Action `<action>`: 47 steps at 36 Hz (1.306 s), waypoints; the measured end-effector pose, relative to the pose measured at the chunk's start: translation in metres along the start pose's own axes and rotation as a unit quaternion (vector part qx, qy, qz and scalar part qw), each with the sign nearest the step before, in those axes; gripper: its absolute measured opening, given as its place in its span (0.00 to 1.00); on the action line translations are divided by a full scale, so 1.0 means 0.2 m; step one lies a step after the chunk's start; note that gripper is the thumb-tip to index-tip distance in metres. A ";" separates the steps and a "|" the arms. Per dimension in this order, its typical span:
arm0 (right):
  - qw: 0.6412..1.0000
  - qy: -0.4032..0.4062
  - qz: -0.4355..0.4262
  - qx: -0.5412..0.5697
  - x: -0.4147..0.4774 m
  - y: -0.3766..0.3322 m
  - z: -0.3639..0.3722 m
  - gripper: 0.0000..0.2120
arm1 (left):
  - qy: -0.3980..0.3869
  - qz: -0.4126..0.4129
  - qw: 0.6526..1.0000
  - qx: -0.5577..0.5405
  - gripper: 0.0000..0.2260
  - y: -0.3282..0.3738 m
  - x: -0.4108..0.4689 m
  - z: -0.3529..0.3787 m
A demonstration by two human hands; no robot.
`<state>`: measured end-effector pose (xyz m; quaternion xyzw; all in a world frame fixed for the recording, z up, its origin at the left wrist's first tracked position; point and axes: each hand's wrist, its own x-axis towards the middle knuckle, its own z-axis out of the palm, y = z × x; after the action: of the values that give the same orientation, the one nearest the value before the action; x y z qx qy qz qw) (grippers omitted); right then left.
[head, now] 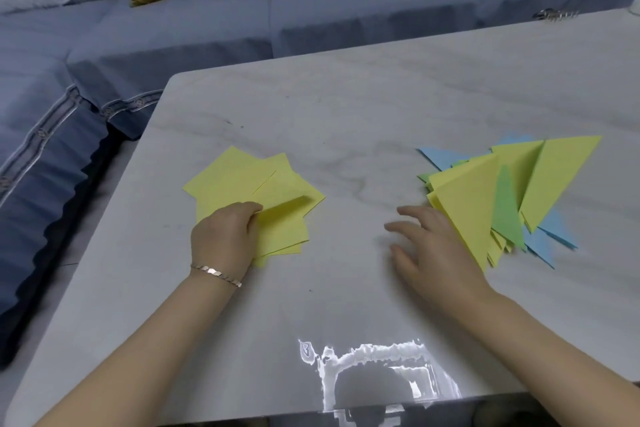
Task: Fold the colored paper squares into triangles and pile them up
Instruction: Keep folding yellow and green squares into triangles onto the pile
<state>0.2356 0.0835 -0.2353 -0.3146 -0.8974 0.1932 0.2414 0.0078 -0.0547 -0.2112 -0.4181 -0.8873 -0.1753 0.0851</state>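
Head view: the left hand [225, 236] rests on the stack of yellow squares [242, 177], its fingers curled to pinch the top sheet [287, 210], whose edge lifts just past the fingertips. The step in hand looks like peeling one square free. To do it well, the pinch should take only that single sheet and slide it towards the bare table [346, 107] between the hands, then bring corner to opposite corner before creasing. The right hand [433, 253] is spread wide and holds nothing that shows. Against its outer side lies the pile of folded triangles [512, 191], yellow, green and blue, loosely fanned. Squaring the pile would help it take the next one. No container is in view, and both paper heaps lie directly on the table.
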 end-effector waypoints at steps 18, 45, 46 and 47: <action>0.962 -0.037 -0.259 0.084 -0.10 0.14 0.04 0.12 | -0.296 -0.306 0.753 -0.502 0.08 0.31 -0.03 -0.06; 0.928 -0.166 -0.005 0.333 -0.10 -0.04 -0.11 0.05 | -0.185 -0.113 0.904 -0.368 0.11 0.36 -0.09 0.04; 0.933 -0.149 0.003 0.328 -0.10 -0.04 -0.10 0.07 | -0.187 -0.118 0.898 -0.381 0.12 0.36 -0.09 0.03; 0.940 -0.127 0.011 0.318 -0.10 -0.04 -0.09 0.08 | -0.192 -0.120 0.890 -0.395 0.13 0.37 -0.09 0.02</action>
<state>0.2552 0.0686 -0.2221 -0.2043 -0.8089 0.5093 0.2110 0.0755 -0.0227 -0.2026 -0.3332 -0.7870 -0.4364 -0.2813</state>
